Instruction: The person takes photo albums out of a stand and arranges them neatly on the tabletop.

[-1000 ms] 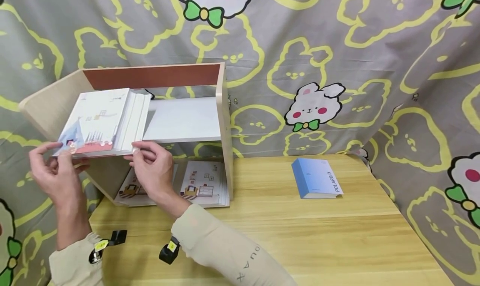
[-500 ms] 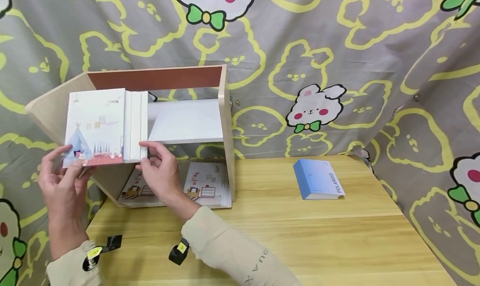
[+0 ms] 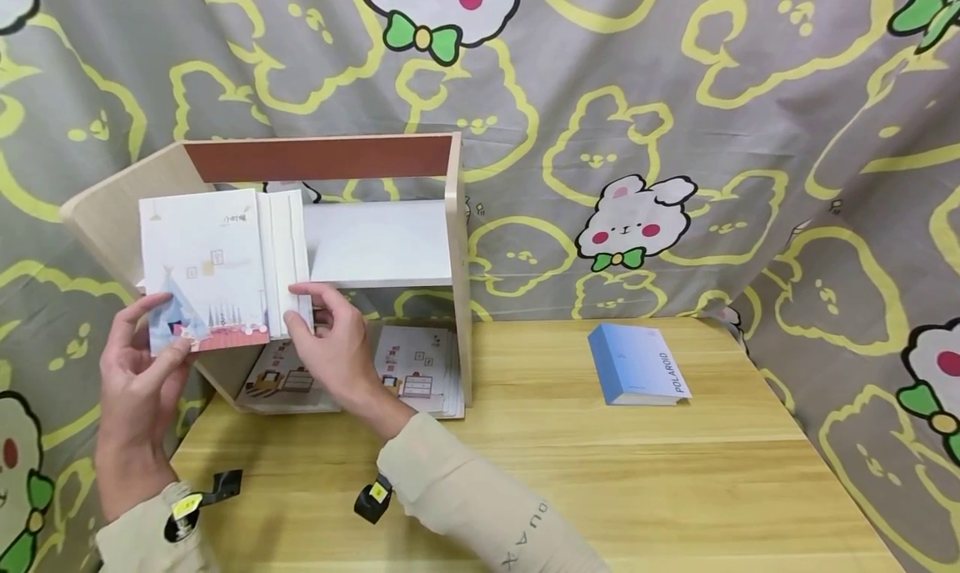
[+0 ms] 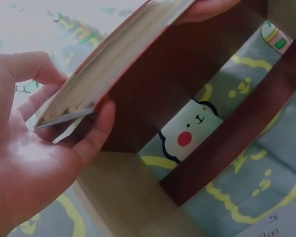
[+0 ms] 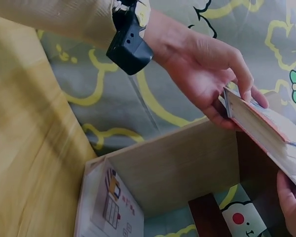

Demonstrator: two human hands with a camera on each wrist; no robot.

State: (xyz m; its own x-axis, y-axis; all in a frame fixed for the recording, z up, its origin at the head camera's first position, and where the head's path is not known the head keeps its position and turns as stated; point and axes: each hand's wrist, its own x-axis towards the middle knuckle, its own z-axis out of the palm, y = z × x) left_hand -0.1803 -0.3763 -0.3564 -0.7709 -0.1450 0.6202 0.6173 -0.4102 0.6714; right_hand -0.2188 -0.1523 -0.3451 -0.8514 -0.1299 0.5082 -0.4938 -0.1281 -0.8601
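Your left hand and right hand pinch white books, the shelf behind them, picture books partly hidden below, a blue book well to their right

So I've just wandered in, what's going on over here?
Someone is holding up a white illustrated book with a tent on its cover, in front of a small wooden bookshelf. The left hand grips its lower left corner, while the right hand pinches the white layers sticking out at its right. More white illustrated books sit in the bookshelf's lower level, and a blue Polaroid book lies on the wooden table to the right, with neither hand on it.
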